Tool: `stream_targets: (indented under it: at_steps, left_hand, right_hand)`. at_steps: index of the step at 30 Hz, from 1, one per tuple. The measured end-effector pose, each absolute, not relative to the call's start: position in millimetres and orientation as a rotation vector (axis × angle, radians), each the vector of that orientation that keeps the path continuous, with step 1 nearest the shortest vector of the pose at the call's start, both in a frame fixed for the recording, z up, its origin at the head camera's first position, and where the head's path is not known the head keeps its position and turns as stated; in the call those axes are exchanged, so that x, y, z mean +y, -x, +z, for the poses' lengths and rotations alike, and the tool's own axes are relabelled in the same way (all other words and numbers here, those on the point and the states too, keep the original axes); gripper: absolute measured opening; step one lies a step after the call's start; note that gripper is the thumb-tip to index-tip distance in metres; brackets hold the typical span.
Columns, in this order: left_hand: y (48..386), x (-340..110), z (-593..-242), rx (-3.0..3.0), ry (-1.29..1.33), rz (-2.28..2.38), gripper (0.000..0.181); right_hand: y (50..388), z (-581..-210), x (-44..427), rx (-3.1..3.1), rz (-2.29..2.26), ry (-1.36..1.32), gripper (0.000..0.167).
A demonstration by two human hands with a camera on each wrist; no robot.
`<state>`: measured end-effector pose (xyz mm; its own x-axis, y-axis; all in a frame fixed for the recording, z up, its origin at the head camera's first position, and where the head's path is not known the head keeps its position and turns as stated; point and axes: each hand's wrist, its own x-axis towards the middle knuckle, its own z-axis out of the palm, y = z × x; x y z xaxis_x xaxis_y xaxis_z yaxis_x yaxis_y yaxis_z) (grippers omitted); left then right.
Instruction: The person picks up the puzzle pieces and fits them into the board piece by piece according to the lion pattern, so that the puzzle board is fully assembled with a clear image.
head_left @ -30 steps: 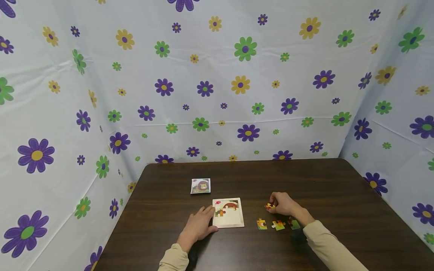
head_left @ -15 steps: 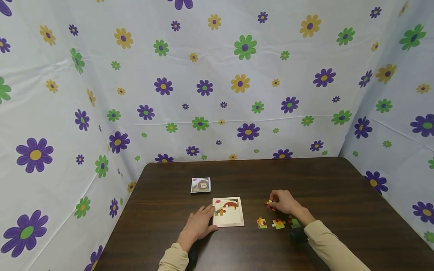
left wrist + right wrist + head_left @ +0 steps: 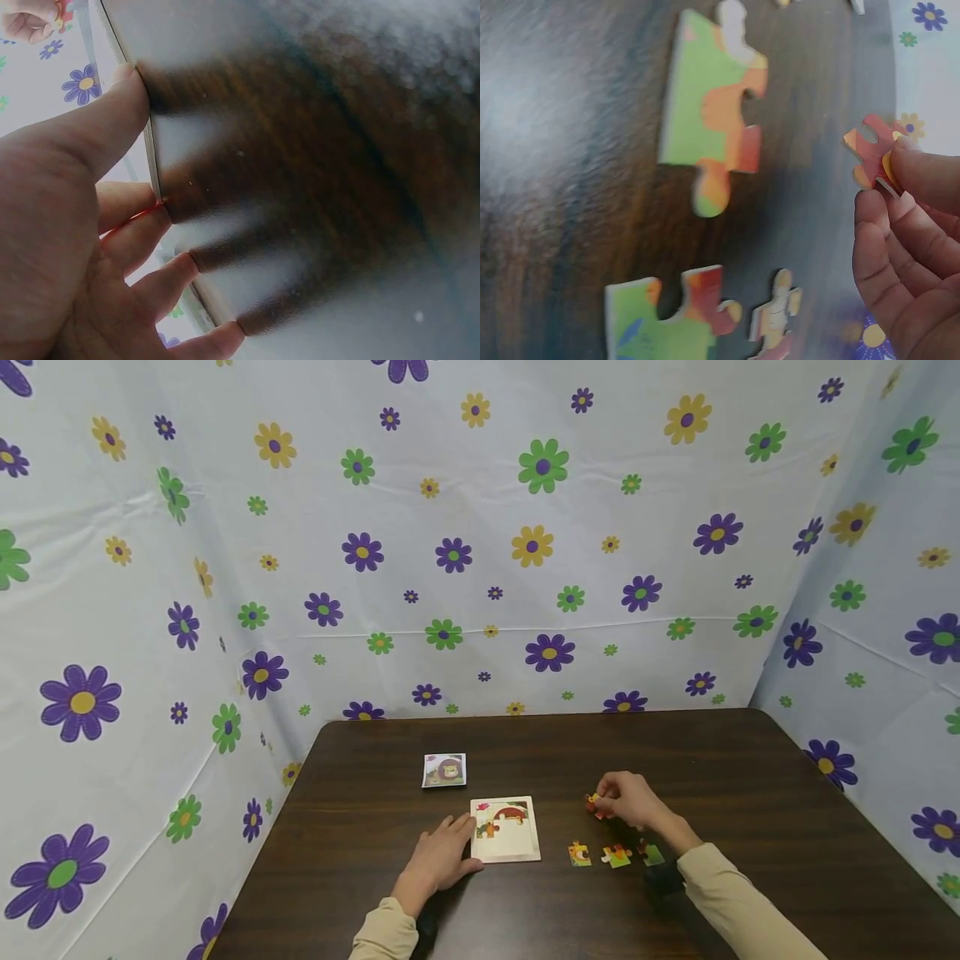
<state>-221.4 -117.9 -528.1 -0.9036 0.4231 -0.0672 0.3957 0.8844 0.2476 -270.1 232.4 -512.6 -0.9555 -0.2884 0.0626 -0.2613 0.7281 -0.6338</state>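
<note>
My left hand [image 3: 441, 857] touches the left side of a square wooden puzzle board [image 3: 534, 852] with extended fingers, its thumb by the near left corner. Several picture pieces fill the board's upper and left parts; bare wood shows elsewhere. In the left wrist view, the fingertips [image 3: 217, 341] and thumb lie along the board's thin edge. My right hand [image 3: 632, 802] pinches a red and yellow puzzle piece [image 3: 871, 150] between thumb and fingers, above the table right of the board. Nearer me lie a yellow piece [image 3: 579, 854], an orange and green piece [image 3: 617, 857] and a green piece [image 3: 651, 854].
A small picture card of a lion [image 3: 444, 772] lies behind the board. Everything rests on a dark wooden table [image 3: 555, 743]. A white cloth with flowers [image 3: 480, 610] hangs behind and at both sides. In the right wrist view, another small piece [image 3: 775, 315] shows partly.
My right hand has risen slightly away from me, and the pinched piece has turned between its fingers. The left hand, board and loose pieces stay where they were.
</note>
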Motion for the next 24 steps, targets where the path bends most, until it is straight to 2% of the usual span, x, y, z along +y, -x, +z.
stream_targets:
  at_steps: [9,24]
  left_hand:
    - [222,-118,-529,2.938,-0.646,0.336,0.068]
    - [222,-117,-529,2.929,-0.629,0.368,0.068]
  right_hand:
    - [274,-504,224,2.867,-1.168,0.395,0.008]
    - [276,-506,186,2.789,-1.266,0.439,0.008]
